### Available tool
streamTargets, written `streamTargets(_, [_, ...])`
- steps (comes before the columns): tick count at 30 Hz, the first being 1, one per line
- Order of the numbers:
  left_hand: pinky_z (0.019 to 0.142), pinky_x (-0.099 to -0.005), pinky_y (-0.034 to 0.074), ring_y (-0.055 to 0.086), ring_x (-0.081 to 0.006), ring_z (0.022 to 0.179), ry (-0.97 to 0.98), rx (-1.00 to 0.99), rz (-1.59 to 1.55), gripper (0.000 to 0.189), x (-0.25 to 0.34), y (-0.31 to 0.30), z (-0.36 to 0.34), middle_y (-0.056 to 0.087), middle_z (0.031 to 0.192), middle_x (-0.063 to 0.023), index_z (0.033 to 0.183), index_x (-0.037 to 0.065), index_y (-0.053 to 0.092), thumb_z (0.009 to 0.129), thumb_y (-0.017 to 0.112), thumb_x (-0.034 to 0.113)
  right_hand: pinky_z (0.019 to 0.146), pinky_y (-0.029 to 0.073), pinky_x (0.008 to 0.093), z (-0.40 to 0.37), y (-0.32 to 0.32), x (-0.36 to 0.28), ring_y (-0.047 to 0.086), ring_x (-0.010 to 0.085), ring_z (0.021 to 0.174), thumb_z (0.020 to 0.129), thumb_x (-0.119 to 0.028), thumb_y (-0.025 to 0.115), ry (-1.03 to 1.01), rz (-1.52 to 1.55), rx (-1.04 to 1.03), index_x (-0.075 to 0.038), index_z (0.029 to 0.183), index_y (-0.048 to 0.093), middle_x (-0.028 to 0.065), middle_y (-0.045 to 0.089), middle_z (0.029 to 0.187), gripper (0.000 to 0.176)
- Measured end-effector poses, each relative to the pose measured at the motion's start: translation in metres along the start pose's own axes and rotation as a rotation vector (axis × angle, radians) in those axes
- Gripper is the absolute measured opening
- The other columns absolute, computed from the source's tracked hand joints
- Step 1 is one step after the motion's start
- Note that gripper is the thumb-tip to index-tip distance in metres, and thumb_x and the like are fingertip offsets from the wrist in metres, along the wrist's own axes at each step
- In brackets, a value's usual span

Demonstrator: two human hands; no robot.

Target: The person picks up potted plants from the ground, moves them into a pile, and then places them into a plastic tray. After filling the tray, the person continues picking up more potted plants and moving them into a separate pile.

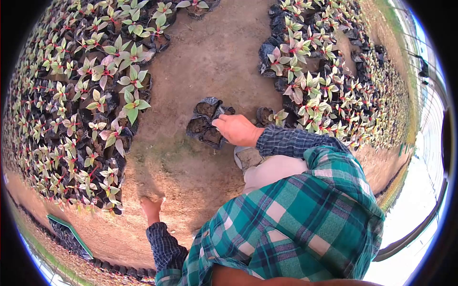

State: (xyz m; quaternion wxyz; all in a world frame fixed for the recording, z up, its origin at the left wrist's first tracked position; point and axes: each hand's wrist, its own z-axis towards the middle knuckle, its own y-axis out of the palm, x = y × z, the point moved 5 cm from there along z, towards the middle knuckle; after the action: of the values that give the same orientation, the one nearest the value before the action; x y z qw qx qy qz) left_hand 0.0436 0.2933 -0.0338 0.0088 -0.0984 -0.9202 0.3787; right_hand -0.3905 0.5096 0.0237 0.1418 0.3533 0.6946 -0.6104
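My right hand (237,130) reaches over a small cluster of black plastic nursery bags (211,137) filled with soil, on the dirt path. Its thumb and fingers are closed at the edge of one bag, on the cluster's right side. No plant shows in these bags. Over bare ground, lower left, is my left hand (151,209), near the front corner of the left block of potted seedlings (113,136). Its fingers point away and are mostly hidden from me, and I see nothing in it.
Just right of my right hand stands a bag with a seedling (278,117). Another block of bagged seedlings (310,86) lines the path's right side. The dirt path (214,62) runs between the blocks. A green-edged frame (71,233) lies at lower left.
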Motion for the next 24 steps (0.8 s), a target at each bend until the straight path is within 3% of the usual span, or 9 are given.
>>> streamTargets(2, [0.092,-0.0471,0.045,0.050,-0.0446,0.111,0.000,0.005,0.025,0.092,-0.002,0.001,0.001,0.049,0.120,-0.0318,0.121,-0.007,0.039,0.056,0.090,0.033,0.069,0.050,0.0421,-0.007,-0.018,-0.001,0.060,0.0352,0.080,0.085,-0.013,0.059,0.072,0.196,0.166,-0.006,0.105,0.058,0.0144,0.058,0.091,0.021])
streamTargets(7, [0.094,-0.0461,0.044,0.049,-0.0436,0.112,-0.018,-0.003,0.036,0.093,0.010,-0.005,-0.007,0.048,0.121,-0.0303,0.124,-0.006,0.037,0.058,0.089,0.033,0.072,0.049,0.0373,-0.045,-0.071,0.087,0.059,0.0314,0.080,0.083,-0.004,0.060,0.487,0.073,0.639,-0.003,0.106,0.057,0.0157,0.057,0.095,0.023])
streamTargets(10, [0.093,-0.0466,0.045,0.050,-0.0427,0.110,-0.022,0.000,0.043,0.092,0.005,-0.003,-0.003,0.049,0.120,-0.0290,0.123,-0.006,0.038,0.057,0.090,0.032,0.083,0.047,0.0411,-0.064,-0.091,0.118,0.056,0.0375,0.093,0.078,-0.001,0.060,0.652,-0.101,0.674,-0.002,0.115,0.054,0.0232,0.049,0.112,0.038])
streamTargets(14, [0.093,-0.0465,0.045,0.050,-0.0427,0.110,-0.022,-0.017,0.011,0.092,0.010,-0.007,-0.006,0.049,0.119,-0.0286,0.122,-0.007,0.039,0.056,0.090,0.031,0.090,0.045,0.0471,-0.061,-0.086,0.140,0.052,0.0463,0.103,0.075,0.002,0.058,0.642,-0.305,0.660,-0.002,0.120,0.050,0.0274,0.047,0.116,0.046])
streamTargets(17, [0.092,-0.0463,0.045,0.050,-0.0427,0.110,-0.020,0.007,0.011,0.091,0.003,-0.003,-0.003,0.049,0.118,-0.0284,0.121,-0.007,0.040,0.055,0.091,0.031,0.088,0.046,0.0484,-0.056,-0.093,0.135,0.052,0.0465,0.103,0.074,0.002,0.058,0.795,-0.258,0.616,-0.002,0.120,0.050,0.0278,0.047,0.117,0.047])
streamTargets(21, [0.091,-0.0468,0.046,0.051,-0.0429,0.109,0.003,0.049,-0.014,0.089,0.001,-0.001,-0.001,0.050,0.117,-0.0292,0.118,-0.007,0.043,0.054,0.091,0.031,0.083,0.050,0.0477,-0.055,-0.094,0.141,0.056,0.0453,0.096,0.074,0.002,0.058,0.834,-0.265,0.597,-0.001,0.119,0.051,0.0275,0.046,0.115,0.045])
streamTargets(22, [0.091,-0.0472,0.046,0.052,-0.0431,0.108,0.008,0.031,-0.018,0.089,0.002,-0.002,-0.002,0.051,0.116,-0.0290,0.117,-0.007,0.043,0.053,0.091,0.032,0.079,0.053,0.0462,-0.056,-0.093,0.143,0.061,0.0412,0.087,0.077,-0.002,0.058,0.838,-0.327,0.564,-0.002,0.116,0.053,0.0248,0.046,0.114,0.040])
streamTargets(24, [0.091,-0.0478,0.046,0.052,-0.0436,0.107,0.020,0.035,-0.013,0.089,-0.001,0.000,0.000,0.052,0.114,-0.0287,0.115,-0.007,0.044,0.051,0.092,0.033,0.079,0.053,0.0446,-0.055,-0.095,0.149,0.061,0.0391,0.088,0.077,-0.004,0.059,0.864,-0.357,0.495,0.000,0.111,0.056,0.0242,0.048,0.112,0.034])
